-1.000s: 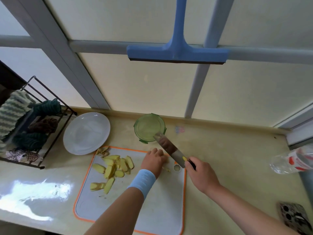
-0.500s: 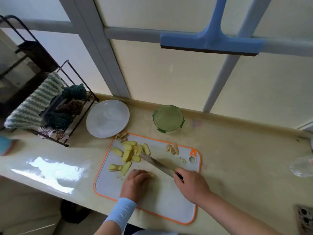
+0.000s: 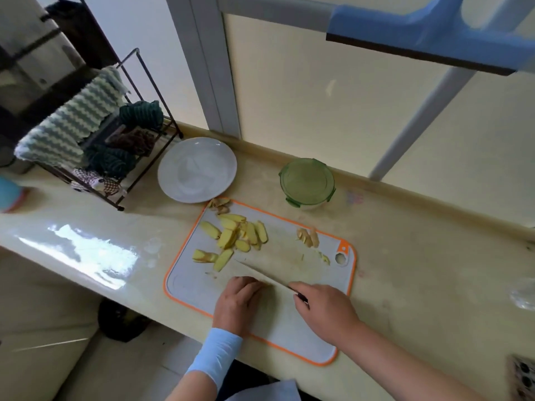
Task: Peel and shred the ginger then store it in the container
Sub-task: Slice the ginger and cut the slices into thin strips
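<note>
A grey cutting board (image 3: 304, 322) with an orange rim lies on the counter. Several yellow ginger slices (image 3: 234, 238) are piled at its far left, with peel scraps (image 3: 220, 205) in the far corner and more scraps (image 3: 308, 237) at the far right. My right hand (image 3: 324, 309) grips the black handle of a knife (image 3: 260, 274), its blade low over the board, pointing left. My left hand (image 3: 238, 302) is curled fingers-down on the board against the blade; what lies under it is hidden. A container with a green lid (image 3: 307, 182), shut, stands behind the board.
A white plate (image 3: 197, 169) sits left of the container. A wire rack (image 3: 127, 157) with cloths stands at the far left. A blue squeegee (image 3: 428, 33) hangs on the window above. A plastic bottle (image 3: 524, 296) lies at the right edge.
Both hands came from the board's far right corner to its near middle. The knife, raised a second ago, now lies low against my left hand. The camera view shifted right and down.
</note>
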The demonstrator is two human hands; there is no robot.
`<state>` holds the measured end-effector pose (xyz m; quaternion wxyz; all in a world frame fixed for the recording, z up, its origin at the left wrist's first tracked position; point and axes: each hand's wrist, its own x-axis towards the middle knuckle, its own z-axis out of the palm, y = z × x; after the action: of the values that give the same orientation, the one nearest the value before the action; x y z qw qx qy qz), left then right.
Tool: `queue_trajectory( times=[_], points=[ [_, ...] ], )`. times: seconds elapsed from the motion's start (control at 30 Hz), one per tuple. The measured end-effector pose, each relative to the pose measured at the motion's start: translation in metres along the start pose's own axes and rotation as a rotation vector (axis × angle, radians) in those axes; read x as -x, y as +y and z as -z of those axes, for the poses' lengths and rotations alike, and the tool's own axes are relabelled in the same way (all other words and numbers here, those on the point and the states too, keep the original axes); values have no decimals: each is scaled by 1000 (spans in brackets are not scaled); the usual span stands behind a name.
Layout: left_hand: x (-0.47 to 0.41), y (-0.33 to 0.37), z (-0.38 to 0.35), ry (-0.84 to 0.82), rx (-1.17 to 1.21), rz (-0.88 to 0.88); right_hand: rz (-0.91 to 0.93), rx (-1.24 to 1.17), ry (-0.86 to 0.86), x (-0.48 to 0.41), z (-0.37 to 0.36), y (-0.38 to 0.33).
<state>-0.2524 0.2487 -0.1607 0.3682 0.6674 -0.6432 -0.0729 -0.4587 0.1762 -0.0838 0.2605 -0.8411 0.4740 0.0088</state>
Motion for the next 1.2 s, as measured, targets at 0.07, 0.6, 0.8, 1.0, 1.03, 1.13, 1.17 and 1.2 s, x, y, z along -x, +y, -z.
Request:
queue_trajectory(
  times=[0.07, 0.6, 0.8, 1.0, 1.03, 1.13, 1.17, 1.2],
  points=[
    [1, 3, -3, 27, 15, 29, 30, 19, -17, -2, -2, -3],
    [6, 0, -11, 132, -13, 17, 125, 235, 151, 18, -3, -12],
    [7, -3, -12, 90, -37, 40, 101, 232, 102, 17, 0, -12],
    [6, -2, -11, 80, -45, 36, 107, 224, 22, 16, 7, -13],
    [6, -2, -11, 78, -47, 36, 103, 232, 6, 15, 7, -12],
    [6, -1, -10, 71, -52, 32, 98, 225, -21, 11, 6, -12],
    [6, -1, -10, 69, -49, 29, 100, 200, -36, 8, 6, -13],
    [5, -1, -10, 68, -45, 28, 92, 164, -68, 5, 7, -14]
  ],
)
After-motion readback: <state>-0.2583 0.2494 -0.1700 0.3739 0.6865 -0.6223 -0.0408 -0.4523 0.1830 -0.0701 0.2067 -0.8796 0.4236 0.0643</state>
